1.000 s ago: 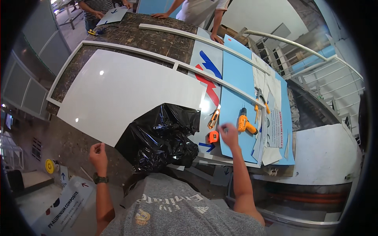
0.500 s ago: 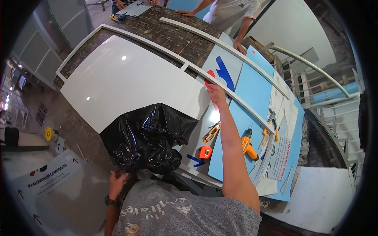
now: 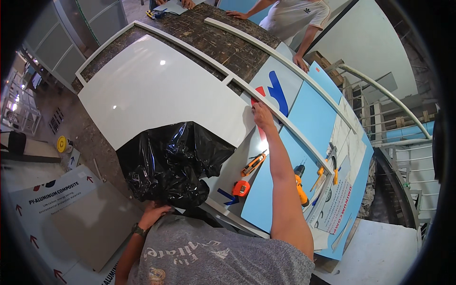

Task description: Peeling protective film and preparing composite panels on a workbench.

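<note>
My right hand [image 3: 262,115] is stretched far forward, its fingers curled at the near bar of a white frame [image 3: 280,116], right by the corner of a glossy white panel [image 3: 166,85]. Crumpled black plastic film [image 3: 173,164] covers the panel's near end. Low at the near side, my left hand [image 3: 154,213] lies against the bottom of the film, fingers stretched to the right with nothing visible in them. Between the panel and my right forearm lie an orange utility knife [image 3: 253,164] and a red tape measure [image 3: 241,188]. A yellow drill [image 3: 301,190] is partly behind that forearm.
A clamp [image 3: 331,159] sits at the frame's right end, over blue sheets [image 3: 311,114]. Across the dark table [image 3: 237,52], one person [image 3: 299,19] leans on it and another's hands [image 3: 187,4] hold a sheet. Grey boards [image 3: 85,213] lean at the lower left.
My left hand has come up and inward to the near edge of the black film. My right hand stays at the frame. The view has shifted slightly.
</note>
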### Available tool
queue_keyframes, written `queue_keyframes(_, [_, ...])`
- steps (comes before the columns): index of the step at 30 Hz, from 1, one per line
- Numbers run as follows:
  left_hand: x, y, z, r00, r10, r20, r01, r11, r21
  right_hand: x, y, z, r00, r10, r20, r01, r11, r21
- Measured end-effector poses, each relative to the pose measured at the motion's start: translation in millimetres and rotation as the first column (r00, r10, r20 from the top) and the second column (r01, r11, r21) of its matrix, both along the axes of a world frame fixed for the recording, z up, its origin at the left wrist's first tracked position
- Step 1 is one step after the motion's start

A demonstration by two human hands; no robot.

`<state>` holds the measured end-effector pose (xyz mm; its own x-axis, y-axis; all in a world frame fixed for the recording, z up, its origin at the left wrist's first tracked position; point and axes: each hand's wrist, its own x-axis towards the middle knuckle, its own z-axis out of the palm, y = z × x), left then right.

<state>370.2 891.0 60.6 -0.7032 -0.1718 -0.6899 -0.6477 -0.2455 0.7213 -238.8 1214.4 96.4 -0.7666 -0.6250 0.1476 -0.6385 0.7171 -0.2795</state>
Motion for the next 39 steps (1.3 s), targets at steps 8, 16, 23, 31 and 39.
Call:
queue_keyframes(8, [-14, 29, -14, 0.996, -0.081, -0.032, 0.065, 0.938, -0.340, 27, 13, 2, 0.986, 0.035, -0.163, -0.028, 0.998, 0.048])
queue_keyframes(16, [-31, 47, -17, 0.999, -0.028, -0.015, 0.012, 0.782, -0.623, 82, 46, 30, 0.996, -0.001, -0.092, -0.015, 0.986, -0.165])
queue_keyframes(23, [-35, 44, -16, 0.990, -0.060, 0.125, 0.120, 0.819, -0.561, 175, -18, 112, 0.868, -0.035, 0.495, 0.179, 0.952, -0.247])
queue_keyframes(31, [-50, 54, 10, 0.986, 0.131, 0.102, -0.085, 0.924, -0.373, 200, -53, 15, 0.994, 0.105, -0.017, -0.106, 0.993, -0.046])
queue_keyframes(39, [-49, 78, 23, 0.945, 0.312, 0.097, -0.297, 0.944, -0.141, 213, -73, 6, 0.984, 0.172, 0.052, -0.172, 0.985, 0.001])
